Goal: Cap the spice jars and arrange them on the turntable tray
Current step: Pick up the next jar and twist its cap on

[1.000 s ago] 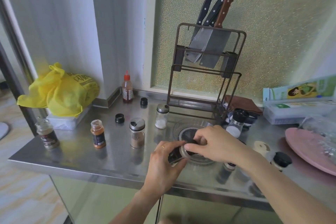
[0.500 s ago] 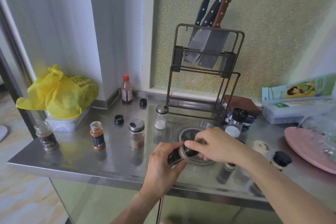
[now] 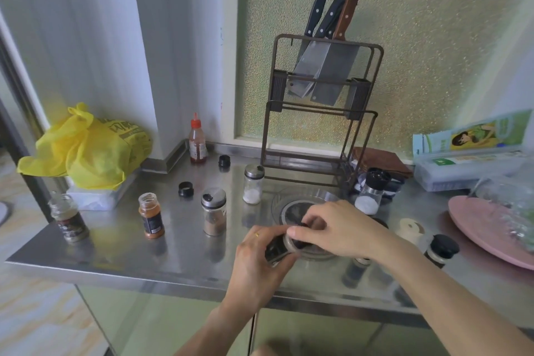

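Observation:
My left hand [image 3: 257, 263] grips a dark spice jar [image 3: 276, 250] tilted toward the right. My right hand [image 3: 338, 228] pinches a black cap [image 3: 302, 241] at the jar's mouth. Behind my hands lies the clear round turntable tray [image 3: 291, 201], partly hidden. On the steel counter stand two uncapped jars, a dark one [image 3: 68, 218] at far left and an orange one [image 3: 150, 215]. Capped jars: a brown one with a metal lid [image 3: 213, 211], a white one [image 3: 253, 183], a black-topped grinder [image 3: 372, 189] and a black-capped jar [image 3: 440, 250]. Loose black caps [image 3: 185, 189] [image 3: 224, 160] lie toward the back.
A knife rack [image 3: 320, 113] with cleavers stands behind the tray. A red-capped sauce bottle [image 3: 197, 140] and a yellow bag [image 3: 86, 147] sit at the back left. A pink plate [image 3: 488, 228] and plastic boxes [image 3: 468, 165] are on the right. The counter's front edge [image 3: 144, 274] runs below my hands.
My right hand's fingers have shifted around the cap on the jar's mouth, and both hands sit slightly lower and closer. The jars on the counter have not moved.

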`<state>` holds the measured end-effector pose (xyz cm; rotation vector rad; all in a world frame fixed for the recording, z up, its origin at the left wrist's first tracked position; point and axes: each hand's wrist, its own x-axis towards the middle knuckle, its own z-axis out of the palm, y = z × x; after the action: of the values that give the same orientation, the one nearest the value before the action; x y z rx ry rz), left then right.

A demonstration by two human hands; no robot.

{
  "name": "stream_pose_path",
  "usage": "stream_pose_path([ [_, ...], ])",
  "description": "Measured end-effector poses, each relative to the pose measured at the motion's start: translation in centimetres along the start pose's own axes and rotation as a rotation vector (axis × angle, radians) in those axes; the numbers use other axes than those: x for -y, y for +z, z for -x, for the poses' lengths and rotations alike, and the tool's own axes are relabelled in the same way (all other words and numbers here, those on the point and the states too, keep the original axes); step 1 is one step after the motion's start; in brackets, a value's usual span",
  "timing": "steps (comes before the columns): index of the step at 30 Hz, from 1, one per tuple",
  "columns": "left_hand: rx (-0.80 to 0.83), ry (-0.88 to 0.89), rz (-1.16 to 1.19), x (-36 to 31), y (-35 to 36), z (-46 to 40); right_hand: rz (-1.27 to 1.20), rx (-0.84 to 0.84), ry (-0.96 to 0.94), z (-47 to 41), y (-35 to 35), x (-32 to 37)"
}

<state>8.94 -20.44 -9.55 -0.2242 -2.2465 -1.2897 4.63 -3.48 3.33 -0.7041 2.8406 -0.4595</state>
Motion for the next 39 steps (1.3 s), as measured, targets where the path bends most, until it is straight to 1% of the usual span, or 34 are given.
stream_pose_path([
  [2, -0.010, -0.009, 0.005, -0.2, 0.0, -0.1, -0.066, 0.012, -0.064, 0.1, 0.0, 0.0],
  [3, -0.014, -0.014, 0.006, -0.3, 0.1, -0.1, -0.104, -0.013, -0.085, 0.0, 0.2, -0.2],
  [5, -0.013, -0.018, 0.012, -0.3, 0.1, -0.1, -0.093, -0.093, -0.077, 0.0, 0.5, -0.1],
  [8, -0.019, -0.020, 0.008, -0.4, 0.3, 0.3, -0.072, -0.148, -0.030, -0.2, 1.3, 0.1],
  [10, -0.042, -0.033, -0.002, -0.5, 0.5, 0.6, -0.055, -0.195, -0.036, -0.4, 2.0, 0.0],
  [13, -0.083, -0.096, 0.022, -0.6, 0.7, 0.9, -0.085, -0.270, -0.055, -0.3, 3.3, 0.2],
  [15, -0.103, -0.153, 0.028, -0.6, 0.9, 0.8, -0.111, -0.280, -0.066, -0.2, 4.4, 0.4],
  [18, -0.068, -0.210, 0.009, 0.0, 1.4, 0.6, -0.098, -0.303, -0.045, -0.4, 6.1, 0.5],
  [22, 0.013, -0.214, -0.037, 0.6, 1.9, 0.5, 0.022, -0.307, 0.005, -1.0, 6.8, 0.7],
  [25, 0.051, -0.221, -0.031, 0.9, 1.8, 0.4, 0.072, -0.301, 0.033, -1.4, 6.9, 0.7],
  [31, 0.040, -0.217, -0.096, 2.3, 0.4, 1.0, 0.091, -0.249, 0.071, -1.6, 6.8, 0.8],
  [33, -0.022, -0.210, -0.131, 3.1, -1.0, 1.3, 0.103, -0.222, 0.083, -1.5, 6.7, 0.7],
  [35, -0.137, -0.194, -0.166, 4.1, -3.1, 1.6, 0.146, -0.240, 0.085, -1.2, 6.4, 1.1],
  [37, -0.286, -0.193, -0.209, 5.1, -5.5, 1.6, 0.184, -0.308, 0.055, -1.1, 5.7, 2.1],
  [39, -0.467, -0.232, -0.253, 6.1, -8.1, 1.0, 0.181, -0.346, -0.015, -1.3, 5.1, 4.1],
])
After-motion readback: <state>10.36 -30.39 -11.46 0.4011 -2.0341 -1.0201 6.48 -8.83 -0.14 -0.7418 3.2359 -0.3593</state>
